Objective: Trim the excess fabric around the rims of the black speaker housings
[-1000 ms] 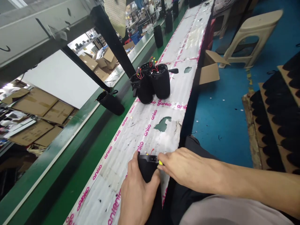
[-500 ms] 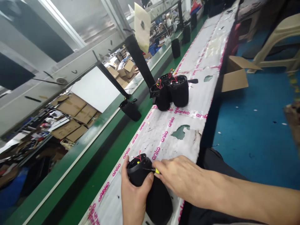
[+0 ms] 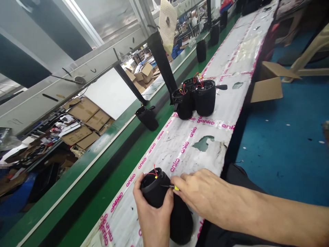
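My left hand [image 3: 155,214] is wrapped round a black fabric-covered cylindrical housing [image 3: 154,195], thumb and fingers on opposite sides near its rim. Red wires and a small yellow piece show in the open top. In my right hand [image 3: 196,190] is a small yellow-handled tool [image 3: 176,187], pinched between thumb and fingers. Its thin pointed tip reaches the housing's side just below the rim; the exact kind of tool is hidden by the fingers. A rounded black body [image 3: 182,221] lies below my hands; I cannot tell whether it is part of the same housing.
Several similar housings [image 3: 205,99] with red wires stand together farther along the white-covered bench [image 3: 177,145]. Another housing [image 3: 147,118] sits on the green conveyor belt [image 3: 125,145] to the left. An opened cardboard box [image 3: 267,87] is beside the bench on the right.
The view has shifted, so the bench and housings appear farther right. Both hands keep their holds; more of the tool's pointed tip now shows against the housing.
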A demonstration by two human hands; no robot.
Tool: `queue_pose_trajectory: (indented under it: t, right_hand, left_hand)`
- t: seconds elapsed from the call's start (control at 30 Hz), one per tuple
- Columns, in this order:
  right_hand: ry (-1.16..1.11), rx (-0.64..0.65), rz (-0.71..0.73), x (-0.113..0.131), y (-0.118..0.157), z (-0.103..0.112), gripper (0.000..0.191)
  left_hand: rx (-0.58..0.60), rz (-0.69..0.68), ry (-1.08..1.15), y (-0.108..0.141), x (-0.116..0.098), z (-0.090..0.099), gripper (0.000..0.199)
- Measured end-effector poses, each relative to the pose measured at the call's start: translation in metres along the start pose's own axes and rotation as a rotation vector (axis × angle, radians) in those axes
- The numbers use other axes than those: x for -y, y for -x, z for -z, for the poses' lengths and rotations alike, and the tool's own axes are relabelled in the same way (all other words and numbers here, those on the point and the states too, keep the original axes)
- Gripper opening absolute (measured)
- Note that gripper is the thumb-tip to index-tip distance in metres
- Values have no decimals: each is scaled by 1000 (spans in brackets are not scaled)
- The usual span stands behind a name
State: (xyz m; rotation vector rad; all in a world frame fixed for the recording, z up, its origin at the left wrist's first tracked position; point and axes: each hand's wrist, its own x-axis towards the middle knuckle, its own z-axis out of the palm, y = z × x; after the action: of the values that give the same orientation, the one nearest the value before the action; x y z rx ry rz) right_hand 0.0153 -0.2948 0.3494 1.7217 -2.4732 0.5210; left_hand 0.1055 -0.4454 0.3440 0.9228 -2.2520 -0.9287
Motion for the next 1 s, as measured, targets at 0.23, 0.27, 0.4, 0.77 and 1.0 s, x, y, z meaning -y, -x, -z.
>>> queue_pose_trajectory:
  t: [0.23,0.27,0.4,0.77,1.0]
  right_hand:
    - [-24,-29,-39,0,1,-8,12]
    - [-27,-33,-24,1,1,-8,11]
    - [-69,-42,-63,1,0,-7,6]
    - [-90,-49,-115,6,-3,-12,3]
    - [-4,-84,-140,13,5,-16,20]
  left_hand:
    - [-2,33,16,6,-8,4,93]
    - [-5,34,26,6,-7,4,94]
    - [-8,73,24,6,-6,5,96]
    - [-12,56,-13,5,-4,5,89]
    - [-43,10,-4,8,-4,3,71]
